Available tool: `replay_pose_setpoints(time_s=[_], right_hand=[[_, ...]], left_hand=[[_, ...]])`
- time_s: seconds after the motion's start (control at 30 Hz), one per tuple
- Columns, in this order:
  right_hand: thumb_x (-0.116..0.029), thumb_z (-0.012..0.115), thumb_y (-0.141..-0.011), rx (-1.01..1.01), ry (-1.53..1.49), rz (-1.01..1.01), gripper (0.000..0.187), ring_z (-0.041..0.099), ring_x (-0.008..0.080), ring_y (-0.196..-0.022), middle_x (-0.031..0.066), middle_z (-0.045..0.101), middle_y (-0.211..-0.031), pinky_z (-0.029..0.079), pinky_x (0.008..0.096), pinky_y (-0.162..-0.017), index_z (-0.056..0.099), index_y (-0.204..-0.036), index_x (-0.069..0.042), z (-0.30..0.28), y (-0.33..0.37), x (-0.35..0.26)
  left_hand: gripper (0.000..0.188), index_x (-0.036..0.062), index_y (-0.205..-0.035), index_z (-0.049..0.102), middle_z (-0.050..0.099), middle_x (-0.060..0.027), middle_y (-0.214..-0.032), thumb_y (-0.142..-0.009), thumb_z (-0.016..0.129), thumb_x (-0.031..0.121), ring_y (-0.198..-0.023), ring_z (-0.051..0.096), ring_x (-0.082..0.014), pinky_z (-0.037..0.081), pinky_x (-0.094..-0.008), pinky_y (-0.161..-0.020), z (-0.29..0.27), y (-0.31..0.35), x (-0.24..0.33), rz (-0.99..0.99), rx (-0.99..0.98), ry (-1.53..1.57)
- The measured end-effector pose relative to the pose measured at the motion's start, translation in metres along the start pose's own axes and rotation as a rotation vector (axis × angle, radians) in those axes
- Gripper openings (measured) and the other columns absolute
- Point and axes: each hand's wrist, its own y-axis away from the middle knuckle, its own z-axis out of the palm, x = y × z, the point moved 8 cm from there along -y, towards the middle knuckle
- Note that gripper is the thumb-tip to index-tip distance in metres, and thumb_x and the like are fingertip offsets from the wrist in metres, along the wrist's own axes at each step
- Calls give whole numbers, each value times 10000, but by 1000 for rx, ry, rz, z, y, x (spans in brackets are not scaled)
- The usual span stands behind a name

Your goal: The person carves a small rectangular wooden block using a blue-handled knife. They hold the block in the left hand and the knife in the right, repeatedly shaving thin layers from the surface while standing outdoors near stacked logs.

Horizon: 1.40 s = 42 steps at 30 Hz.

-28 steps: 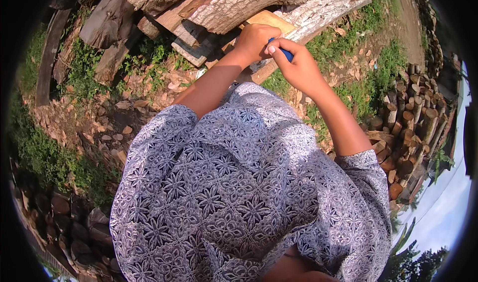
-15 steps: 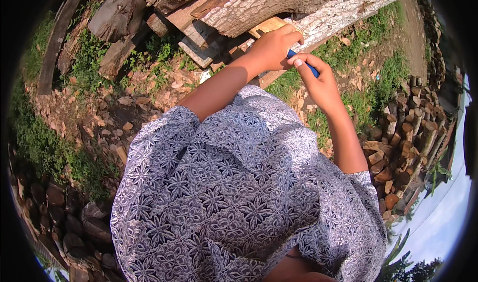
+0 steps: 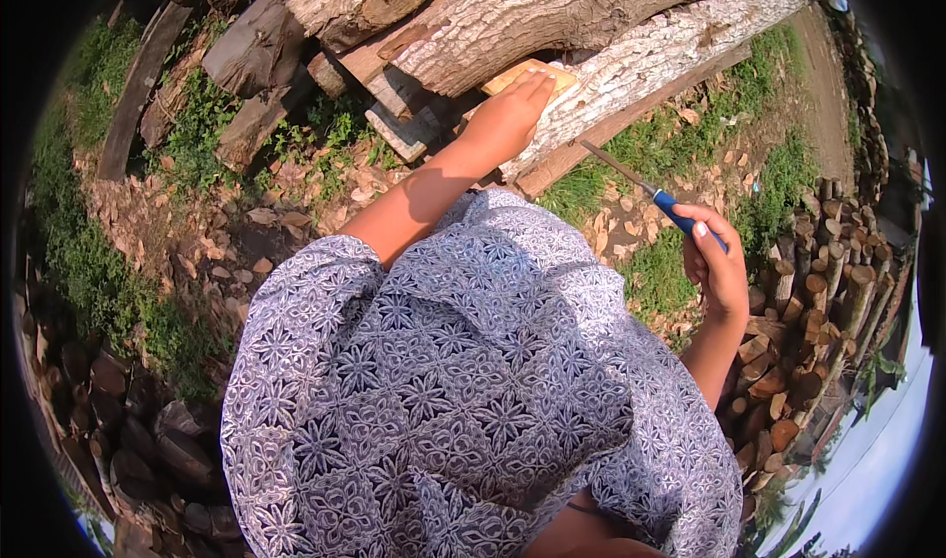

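Observation:
My left hand (image 3: pixel 507 119) lies over a flat, pale yellowish wooden block (image 3: pixel 562 78), its fingers holding it down on the whitish log. The palm side is hidden. To the right, my right hand (image 3: pixel 717 252) is closed round the blue handle of a tool (image 3: pixel 680 213) with a thin, dark metal shaft. The shaft points up and left, its tip near the log's lower edge and apart from the block. Whether it is a file or a screwdriver I cannot tell.
A thick barked log (image 3: pixel 552 16) lies just beyond the block, beside the whitish log (image 3: pixel 670 55). Cut timber (image 3: pixel 256 40) is heaped at the far left. Stacked firewood (image 3: pixel 818 292) stands at the right, more at the lower left. Dry leaves and grass cover the ground.
My right hand has drawn back down and to the right with the blue-handled tool, away from my left hand. The tool's shaft now shows. My left hand has shifted slightly and its fingers lie on the block.

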Motion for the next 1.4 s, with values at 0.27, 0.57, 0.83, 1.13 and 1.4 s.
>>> replay_pose_setpoints(time_s=[0.27, 0.57, 0.83, 1.13, 1.4], right_hand=[[-412, 486, -1042, -11, -477, -165, 693, 403, 69, -442, 18, 495, -588, 353, 205, -405, 284, -1547, 16, -8, -52, 29], [-404, 516, -1031, -166, -604, -82, 649, 451, 78, -524, 7, 523, -663, 393, 240, -487, 350, -1528, -21, -7, -87, 107], [-426, 537, -1022, -243, -595, -29, 675, 452, 59, -524, 5, 527, -664, 393, 220, -473, 370, -1511, 8, 29, -49, 127], [-400, 536, -1026, 65, -666, -45, 654, 467, 83, -539, 12, 536, -677, 402, 238, -493, 363, -1524, -13, 82, -46, 114], [-389, 574, -1004, 212, -685, -8, 681, 484, 87, -553, 32, 559, -698, 443, 251, -520, 366, -1515, 9, 172, -12, 72]], left_hand=[[602, 102, -1411, 518, 561, -191, -1405, -823, 588, 0, -1341, 497, -380, 435, -454, -1101, -72, 24, -3, -162, 154, 181], [503, 94, -1395, 546, 641, -189, -1274, -907, 605, -14, -1136, 652, -334, 494, -367, -941, -80, 152, 54, -602, 552, 187], [507, 132, -1376, 577, 662, -176, -1234, -886, 609, 5, -1105, 660, -306, 511, -378, -924, -188, 159, -2, -529, 763, -202], [523, 139, -1349, 581, 652, -216, -1215, -846, 617, 0, -1123, 625, -405, 510, -443, -950, -178, 63, -150, -460, 349, -15], [655, 75, -1474, 418, 565, -268, -1341, -857, 619, 157, -1227, 561, -426, 449, -456, -1043, -152, 50, -166, -358, 12, 120]])
